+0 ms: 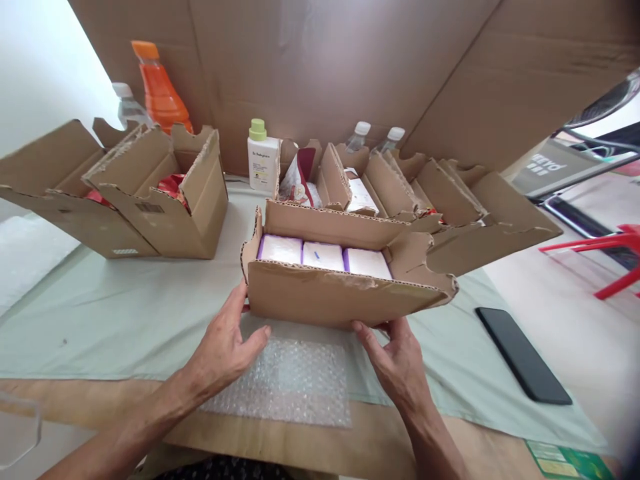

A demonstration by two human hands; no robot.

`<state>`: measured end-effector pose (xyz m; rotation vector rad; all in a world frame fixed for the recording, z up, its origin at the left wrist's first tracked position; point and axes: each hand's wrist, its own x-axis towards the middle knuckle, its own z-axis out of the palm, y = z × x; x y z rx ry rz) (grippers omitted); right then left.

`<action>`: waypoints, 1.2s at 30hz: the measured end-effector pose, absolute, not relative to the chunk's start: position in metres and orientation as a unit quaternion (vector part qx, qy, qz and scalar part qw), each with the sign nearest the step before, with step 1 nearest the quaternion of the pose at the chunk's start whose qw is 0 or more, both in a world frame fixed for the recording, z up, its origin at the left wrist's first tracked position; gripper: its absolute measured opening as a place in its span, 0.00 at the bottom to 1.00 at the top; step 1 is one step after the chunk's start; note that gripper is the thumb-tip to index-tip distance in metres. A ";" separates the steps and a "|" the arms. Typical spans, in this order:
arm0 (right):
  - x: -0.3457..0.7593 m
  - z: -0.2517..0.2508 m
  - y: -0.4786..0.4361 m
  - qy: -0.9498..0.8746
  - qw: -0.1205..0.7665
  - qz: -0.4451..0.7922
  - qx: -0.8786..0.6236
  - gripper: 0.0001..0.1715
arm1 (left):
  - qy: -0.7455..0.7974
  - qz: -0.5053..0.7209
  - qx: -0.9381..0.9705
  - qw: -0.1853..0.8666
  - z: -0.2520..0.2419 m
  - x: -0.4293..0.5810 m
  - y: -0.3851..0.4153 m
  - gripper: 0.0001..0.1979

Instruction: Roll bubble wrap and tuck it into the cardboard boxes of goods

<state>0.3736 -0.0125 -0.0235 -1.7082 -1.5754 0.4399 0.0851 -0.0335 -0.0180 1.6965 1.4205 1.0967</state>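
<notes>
Head view: your left hand [227, 340] meets the lower left corner of the open carton [320, 297], thumb spread wide; whether its partly hidden fingers grip, I cannot tell. The carton, between your hands beyond the bubble wrap [295, 387], should handle stiff and fairly weighty; support its base at both ends. It's brown, ragged-rimmed, with three white-topped, purple-edged packs [323, 255] inside. Your right hand [395, 353] holds its lower front edge.
</notes>
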 end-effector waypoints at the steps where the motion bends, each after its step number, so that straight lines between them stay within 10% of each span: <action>1: 0.375 -0.025 -0.012 -0.619 0.383 0.171 -0.664 0.23 | 0.539 0.417 0.653 0.329 -0.018 0.084 -0.030 0.30; 9: 0.378 -0.032 -0.056 -0.663 0.365 0.054 -0.652 0.30 | 0.600 0.374 0.666 0.238 -0.013 0.054 -0.060 0.41; 18: 0.303 -0.041 -0.115 -0.882 0.189 0.071 -0.426 0.19 | 0.439 0.165 0.862 0.192 -0.036 0.062 -0.107 0.19; 31: 0.363 -0.045 -0.098 -0.795 0.209 0.007 -0.570 0.22 | 0.596 0.224 0.770 0.051 -0.051 0.013 -0.091 0.21; 36: 0.337 -0.054 -0.082 -0.804 0.210 0.026 -0.556 0.12 | 0.591 0.220 0.773 0.075 -0.045 0.031 -0.094 0.07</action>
